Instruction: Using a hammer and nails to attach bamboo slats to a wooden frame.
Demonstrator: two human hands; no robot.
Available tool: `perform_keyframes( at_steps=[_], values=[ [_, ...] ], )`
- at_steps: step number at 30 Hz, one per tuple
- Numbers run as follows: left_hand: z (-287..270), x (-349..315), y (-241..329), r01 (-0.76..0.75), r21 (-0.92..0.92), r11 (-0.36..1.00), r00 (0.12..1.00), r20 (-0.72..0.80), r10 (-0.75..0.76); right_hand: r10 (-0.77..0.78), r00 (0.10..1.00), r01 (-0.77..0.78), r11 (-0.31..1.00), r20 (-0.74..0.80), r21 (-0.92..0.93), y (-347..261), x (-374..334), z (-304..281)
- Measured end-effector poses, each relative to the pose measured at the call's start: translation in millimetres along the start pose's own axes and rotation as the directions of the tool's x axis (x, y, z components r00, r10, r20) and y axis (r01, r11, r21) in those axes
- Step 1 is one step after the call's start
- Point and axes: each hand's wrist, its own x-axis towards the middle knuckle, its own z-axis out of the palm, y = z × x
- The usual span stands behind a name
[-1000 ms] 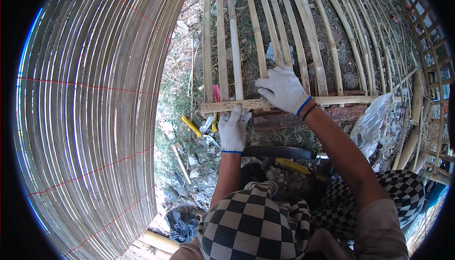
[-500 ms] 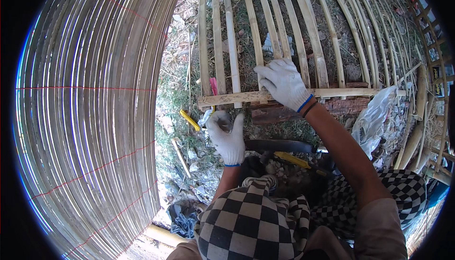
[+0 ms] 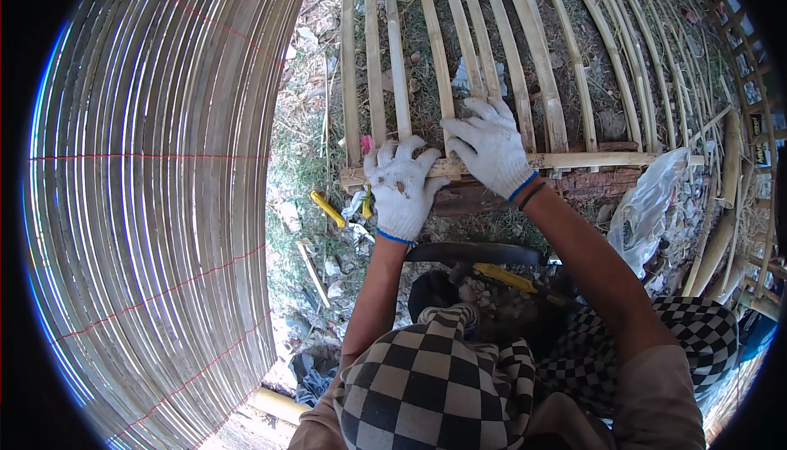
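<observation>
Both hands wear white knit gloves with blue cuffs. My left hand lies flat with fingers spread on the horizontal bamboo crossbar, touching the lower ends of the upright bamboo slats. Just to its right, my right hand presses down on the same crossbar where several slats cross it. Neither hand grips a tool. A small pink object pokes up by the left fingers.
A large rolled mat of thin bamboo strips tied with red string fills the left side. Yellow-handled tools lie on littered ground. A dark bucket, a clear plastic bag and my checkered trousers sit below.
My left hand rose from below the crossbar and now lies flat on it beside my right hand. My right hand stayed on the bar.
</observation>
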Motion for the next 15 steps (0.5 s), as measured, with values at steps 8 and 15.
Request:
perform_keyframes(
  at_steps=[8,15],
  values=[
    [-4.7,2.0,-0.1,-0.035,-0.059,0.998,0.999,0.011,0.035,0.029,1.0,-0.028,0.995,-0.003,0.098,4.0,0.0,2.7],
    [-3.6,0.4,0.1,-0.059,-0.034,0.998,0.997,-0.058,0.057,0.008,1.0,-0.007,0.995,-0.012,0.099,3.1,0.8,3.1]
  ],
)
